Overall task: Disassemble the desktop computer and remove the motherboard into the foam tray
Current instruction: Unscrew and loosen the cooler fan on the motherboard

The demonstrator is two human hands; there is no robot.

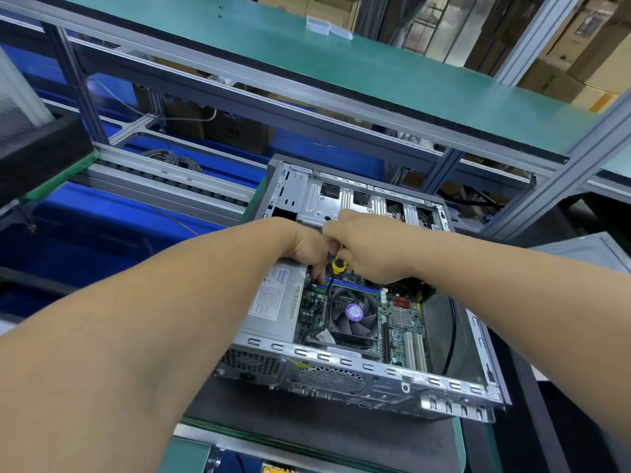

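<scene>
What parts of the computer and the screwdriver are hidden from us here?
All in the head view:
- Tip of the yellow-and-black screwdriver: hidden behind the left hand, so the screw cannot be seen.
- The right hand covers most of the screwdriver's handle.
- Far edge of the green motherboard: covered by both hands.
- Label on the grey metal power supply box: print too small to read.
- Foam tray: not identifiable.

A teal shelf [341, 59] on an aluminium frame [553, 186] spans overhead. Cardboard boxes [560, 73] stack behind it. Coiled grey cable [172, 158] lies beside a roller conveyor [164, 184] above blue bins [85, 227].
</scene>
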